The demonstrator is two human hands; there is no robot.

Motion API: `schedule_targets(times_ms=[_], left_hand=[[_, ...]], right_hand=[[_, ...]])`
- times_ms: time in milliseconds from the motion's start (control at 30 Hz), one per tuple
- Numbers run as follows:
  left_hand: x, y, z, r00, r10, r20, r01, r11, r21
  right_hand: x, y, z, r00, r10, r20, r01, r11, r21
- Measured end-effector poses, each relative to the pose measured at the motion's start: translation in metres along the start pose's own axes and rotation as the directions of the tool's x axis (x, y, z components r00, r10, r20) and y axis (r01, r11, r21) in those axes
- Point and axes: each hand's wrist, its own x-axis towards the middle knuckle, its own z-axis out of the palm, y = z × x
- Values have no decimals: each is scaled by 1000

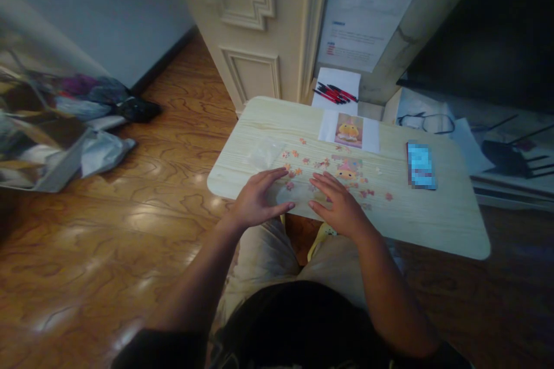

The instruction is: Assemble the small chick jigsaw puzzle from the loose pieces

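Observation:
My left hand (262, 199) is over the near edge of a small pale table (441, 219), fingers stretched and thumb apart, holding nothing. To its right, my right hand (337, 202) hovers with fingers extended, also holding nothing. Loose jigsaw puzzle pieces (295, 154) lie scattered beyond and between the hands. A partly joined puzzle (346, 173) with a yellow face and pink hat lies just past my right fingers. Behind it is a printed reference picture (350, 130) on white paper. A clear plastic bag (266, 151) lies beyond my left hand.
A phone (420, 165) with a lit screen lies on the table's right side. Red and black pens (335, 93) rest on white paper behind the table. Glasses (426, 123) lie at the back right. Bags (106, 153) and boxes are on the wooden floor at left.

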Motion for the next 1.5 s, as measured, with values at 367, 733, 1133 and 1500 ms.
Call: schedule_targets(times_ms=[367, 733, 1133, 1500], left_hand=[[9, -6, 26, 997, 54, 58, -70, 947, 314], [25, 6, 37, 993, -33, 115, -17, 913, 407], [41, -7, 43, 946, -324, -31, 325, 933, 156], [49, 5, 48, 981, -194, -13, 189, 936, 296]], right_hand=[[-24, 10, -10, 996, 42, -80, -44, 999, -30], [-45, 17, -24, 987, 45, -156, -49, 999, -19], [-83, 83, -78, 776, 413, -476, -559, 800, -217], [-77, 91, -78, 772, 428, -470, -570, 793, -214]])
